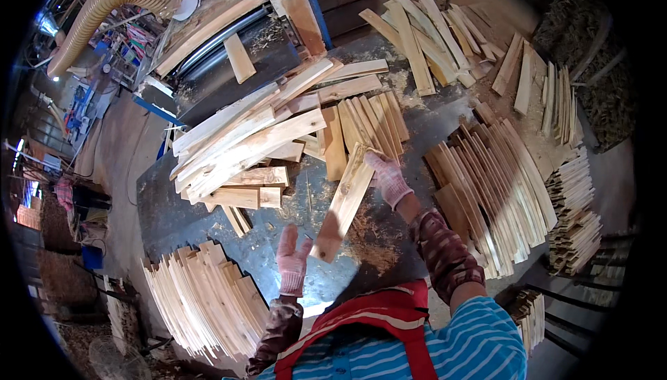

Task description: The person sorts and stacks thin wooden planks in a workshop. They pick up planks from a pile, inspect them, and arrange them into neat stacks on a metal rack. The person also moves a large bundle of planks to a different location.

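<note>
My right hand, in a pink-and-white work glove, grips the far end of a pale wooden slat held over the dark metal table. The slat slopes down toward me. My left hand, gloved the same way, is held up with its fingers spread just left of the slat's near end, close to it but apart. A loose heap of rough slats lies on the table beyond my hands, with a short row of slats beside it.
Fanned slat stacks stand at the lower left and at the right. More boards lie at the back right. A woodworking machine with a ribbed dust hose sits at the back left. Sawdust covers the table.
</note>
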Tool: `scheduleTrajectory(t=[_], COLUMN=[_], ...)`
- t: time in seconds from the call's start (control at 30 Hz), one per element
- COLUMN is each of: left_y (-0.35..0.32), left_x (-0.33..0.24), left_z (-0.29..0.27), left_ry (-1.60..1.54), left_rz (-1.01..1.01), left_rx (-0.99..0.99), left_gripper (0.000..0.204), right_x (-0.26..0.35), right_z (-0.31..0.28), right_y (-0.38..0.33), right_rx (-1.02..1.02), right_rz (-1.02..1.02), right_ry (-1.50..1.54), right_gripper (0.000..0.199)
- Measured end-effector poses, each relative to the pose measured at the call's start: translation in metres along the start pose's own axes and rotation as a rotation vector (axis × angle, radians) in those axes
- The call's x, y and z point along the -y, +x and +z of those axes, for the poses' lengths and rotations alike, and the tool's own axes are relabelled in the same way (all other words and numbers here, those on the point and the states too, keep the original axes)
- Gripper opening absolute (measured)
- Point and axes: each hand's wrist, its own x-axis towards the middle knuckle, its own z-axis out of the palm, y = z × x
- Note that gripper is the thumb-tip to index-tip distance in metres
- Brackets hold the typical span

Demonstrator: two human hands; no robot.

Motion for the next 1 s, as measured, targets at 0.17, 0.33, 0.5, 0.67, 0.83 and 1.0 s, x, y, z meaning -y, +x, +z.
scheduleTrajectory(t=[0.17,0.33,0.5,0.67,0.83,1.0], left_y=[0.015,0.012,0.050,0.072,0.074,0.068], left_x=[0.022,0.042,0.050,0.041,0.033,0.033], left_z=[-0.034,-0.047,-0.029,-0.006,-0.001,0.001], left_ry=[0.256,0.074,0.005,-0.067,-0.203,-0.382], left_rz=[-0.681,-0.550,-0.644,-0.643,-0.673,-0.722], left_rx=[0.673,0.329,0.310,0.254,0.331,0.412], left_gripper=[0.026,0.036,0.041,0.038,0.045,0.058], right_x=[-0.054,-0.088,-0.132,-0.138,-0.103,-0.130], right_z=[-0.004,0.028,0.029,0.034,0.043,-0.027], right_y=[0.048,0.035,0.053,0.110,0.056,-0.040], right_rx=[-0.008,-0.222,-0.347,-0.366,-0.206,-0.114], right_rz=[-0.319,-0.414,-0.249,-0.053,-0.033,0.048], right_ry=[0.026,-0.710,-0.886,-0.605,-0.253,-0.783], right_gripper=[0.044,0.050,0.051,0.032,0.025,0.038])
